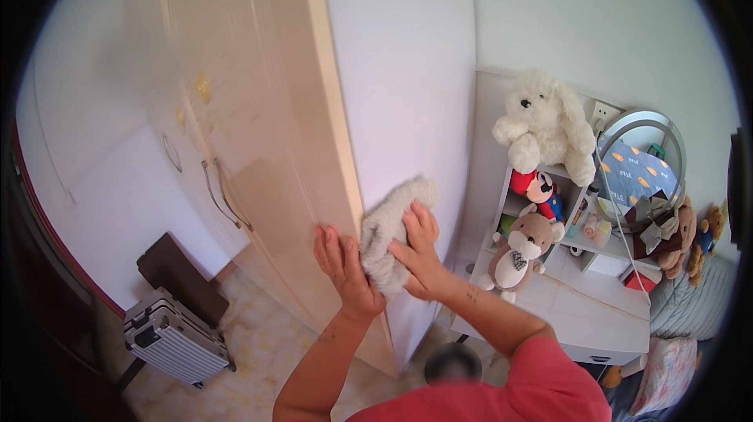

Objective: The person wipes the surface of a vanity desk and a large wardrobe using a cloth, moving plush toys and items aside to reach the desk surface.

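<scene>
A fluffy grey cleaning cloth [385, 239] lies against the white side panel [406, 98] of a tall wardrobe, close to its front corner edge. My right hand [422, 254] presses the cloth to that panel, fingers spread over it. My left hand [351, 275] rests by the corner edge, its fingers flat on the glossy beige wardrobe door [276, 145] and its palm side close to the cloth; whether it also holds some of the cloth I cannot tell. Two curved metal handles [226, 195] are on the wardrobe front, left of my hands.
A silver suitcase [176, 336] and a dark brown board [182, 278] stand at the lower left. To the right, a white dressing table [588, 310] bears a white plush dog [547, 122], a brown plush bear [520, 257] and a round mirror [638, 157]. A bed's pillow [665, 375] is beyond.
</scene>
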The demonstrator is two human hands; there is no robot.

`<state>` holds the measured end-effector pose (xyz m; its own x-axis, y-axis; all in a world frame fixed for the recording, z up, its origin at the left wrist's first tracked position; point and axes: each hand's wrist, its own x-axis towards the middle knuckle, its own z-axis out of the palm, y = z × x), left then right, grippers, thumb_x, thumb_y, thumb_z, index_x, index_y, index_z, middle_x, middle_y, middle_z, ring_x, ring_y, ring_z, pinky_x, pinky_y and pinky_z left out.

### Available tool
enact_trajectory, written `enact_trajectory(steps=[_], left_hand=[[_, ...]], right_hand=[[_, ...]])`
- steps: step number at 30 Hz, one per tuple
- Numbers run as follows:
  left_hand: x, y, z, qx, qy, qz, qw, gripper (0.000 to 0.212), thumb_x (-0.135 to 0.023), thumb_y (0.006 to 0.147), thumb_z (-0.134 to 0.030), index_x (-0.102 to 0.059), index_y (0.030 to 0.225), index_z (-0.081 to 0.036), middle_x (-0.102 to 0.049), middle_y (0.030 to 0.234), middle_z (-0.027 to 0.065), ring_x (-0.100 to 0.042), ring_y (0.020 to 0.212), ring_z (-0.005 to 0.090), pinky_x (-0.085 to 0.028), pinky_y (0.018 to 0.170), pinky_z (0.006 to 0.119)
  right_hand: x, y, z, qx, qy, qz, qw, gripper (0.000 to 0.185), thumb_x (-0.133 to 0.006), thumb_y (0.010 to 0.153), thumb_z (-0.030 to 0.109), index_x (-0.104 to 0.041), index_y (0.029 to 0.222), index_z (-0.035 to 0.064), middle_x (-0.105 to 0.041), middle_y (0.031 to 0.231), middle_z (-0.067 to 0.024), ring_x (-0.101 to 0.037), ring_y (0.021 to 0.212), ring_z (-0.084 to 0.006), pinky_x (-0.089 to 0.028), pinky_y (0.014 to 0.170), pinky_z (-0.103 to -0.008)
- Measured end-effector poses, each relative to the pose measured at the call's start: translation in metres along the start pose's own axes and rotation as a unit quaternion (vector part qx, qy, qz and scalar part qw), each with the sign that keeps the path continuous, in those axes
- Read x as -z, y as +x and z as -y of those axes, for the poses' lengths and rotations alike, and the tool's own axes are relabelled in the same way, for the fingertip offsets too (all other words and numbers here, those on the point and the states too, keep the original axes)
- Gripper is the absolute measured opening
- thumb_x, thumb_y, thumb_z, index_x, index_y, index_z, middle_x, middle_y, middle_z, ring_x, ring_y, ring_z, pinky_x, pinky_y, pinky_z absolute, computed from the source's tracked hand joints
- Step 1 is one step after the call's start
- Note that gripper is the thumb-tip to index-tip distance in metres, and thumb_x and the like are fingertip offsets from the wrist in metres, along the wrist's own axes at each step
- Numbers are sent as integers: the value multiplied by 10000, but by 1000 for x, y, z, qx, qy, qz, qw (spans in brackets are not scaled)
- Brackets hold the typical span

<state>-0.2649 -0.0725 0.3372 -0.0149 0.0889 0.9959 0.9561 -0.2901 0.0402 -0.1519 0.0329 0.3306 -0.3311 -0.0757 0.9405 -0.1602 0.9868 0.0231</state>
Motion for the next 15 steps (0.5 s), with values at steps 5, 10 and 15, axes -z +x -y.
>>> enact_trajectory(steps=[5,10,15], left_hand=[[0,-1,2,-5,17,40,999,565,-408,974,-207,-212,1443,39,-112,1518,287,-137,1404,454,-132,1113,561],[-1,-2,1,-5,6,30,1000,560,-396,975,-164,-183,1454,33,-83,1523,287,-122,1417,433,-130,1131,525],[-4,-1,-4,0,4,20,1000,555,-383,988,-182,-178,1456,33,-85,1526,281,-121,1421,420,-147,1136,503]], right_hand=[[21,102,-52,92,-93,-95,987,627,-287,935,603,-456,1381,197,-234,1518,-198,-191,1387,-438,-104,1056,-583],[61,183,-143,-64,-86,-204,973,551,-352,977,409,-347,1449,124,-248,1524,-167,-205,1405,-361,-147,1094,-504],[55,119,-219,-248,-68,-226,940,520,-336,999,313,-316,1444,45,-279,1502,-180,-220,1399,-354,-165,1133,-435]])
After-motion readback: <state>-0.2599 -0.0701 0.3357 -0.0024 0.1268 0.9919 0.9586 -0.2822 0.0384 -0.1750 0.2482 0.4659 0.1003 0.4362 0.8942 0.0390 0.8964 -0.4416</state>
